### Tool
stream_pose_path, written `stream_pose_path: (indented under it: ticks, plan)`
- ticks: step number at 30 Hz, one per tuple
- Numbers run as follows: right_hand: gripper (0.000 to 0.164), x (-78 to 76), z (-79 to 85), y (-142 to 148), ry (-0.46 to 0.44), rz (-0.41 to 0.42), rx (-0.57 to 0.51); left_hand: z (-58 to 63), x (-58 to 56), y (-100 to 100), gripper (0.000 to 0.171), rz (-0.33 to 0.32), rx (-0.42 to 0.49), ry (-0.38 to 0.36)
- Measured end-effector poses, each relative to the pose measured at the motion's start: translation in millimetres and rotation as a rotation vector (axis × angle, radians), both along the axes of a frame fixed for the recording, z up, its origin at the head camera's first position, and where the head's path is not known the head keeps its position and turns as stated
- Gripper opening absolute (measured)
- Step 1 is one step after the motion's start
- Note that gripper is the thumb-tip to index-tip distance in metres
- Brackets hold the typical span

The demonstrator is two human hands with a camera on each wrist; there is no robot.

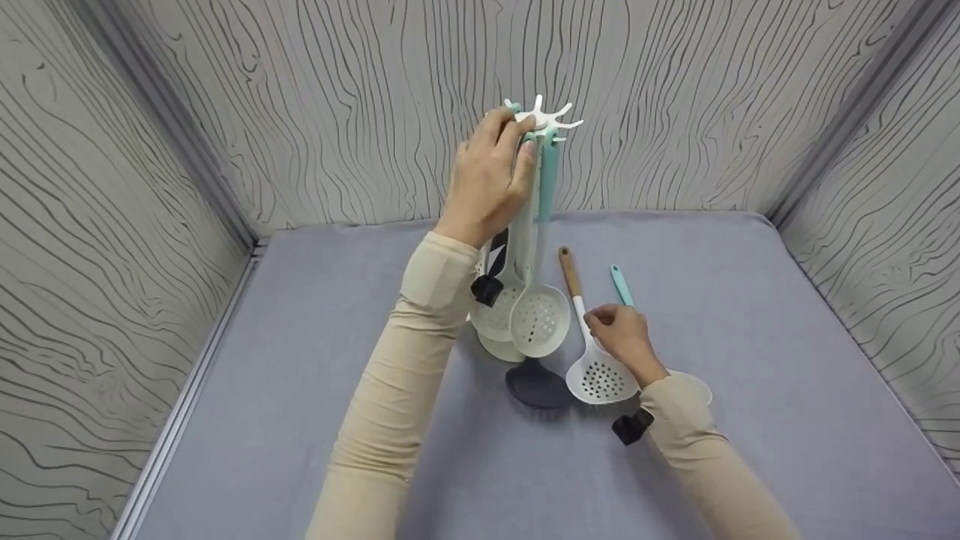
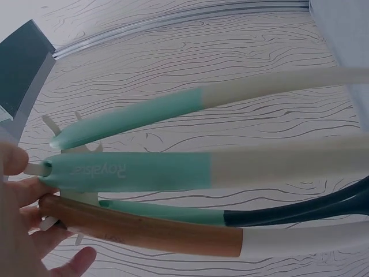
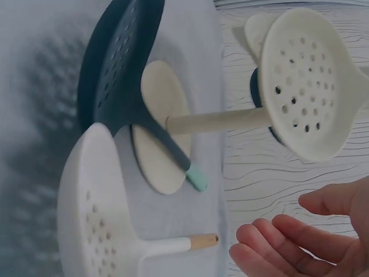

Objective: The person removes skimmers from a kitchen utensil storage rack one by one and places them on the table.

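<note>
My left hand holds the top of a white utensil rack, its fingers curled about the hooks and handle ends. Hanging there are pale skimmers and other utensils; the left wrist view shows teal handles and a brown handle close to the fingers. My right hand, fingers loosely curled and holding nothing, is over the table by a white skimmer with a wood-coloured handle. In the right wrist view a gap shows between thumb and fingers.
A dark slotted utensil lies in front of the rack's round base. Partly behind the right forearm lies a pale utensil, near a teal handle. Patterned panels enclose the grey cloth-covered table.
</note>
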State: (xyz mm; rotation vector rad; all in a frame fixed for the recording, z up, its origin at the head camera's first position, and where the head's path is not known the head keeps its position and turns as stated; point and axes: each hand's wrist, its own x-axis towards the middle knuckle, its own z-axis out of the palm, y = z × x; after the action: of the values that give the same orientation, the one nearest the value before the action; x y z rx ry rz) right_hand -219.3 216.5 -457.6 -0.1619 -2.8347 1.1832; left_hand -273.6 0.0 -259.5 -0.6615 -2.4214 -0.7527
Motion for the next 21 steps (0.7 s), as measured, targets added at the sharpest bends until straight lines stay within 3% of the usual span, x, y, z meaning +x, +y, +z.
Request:
stream_pose_path:
  ticks: [5,12,21]
  plan:
    - [0.025,4.6,3.4,-9.2,0.063,-0.003,-0.029,0.0,0.0,0.0,0.045,-0.011,0.007,-0.006]
    - [0.024,14.5,8.1,-25.7,0.14,0.006,-0.023,-1.9,0.3,1.1,0.041,0.025,0.0,0.033]
    - [0.018,21.3,14.3,-42.9,0.417,0.008,-0.025,-3.5,0.7,1.9,0.041,0.03,0.0,0.05]
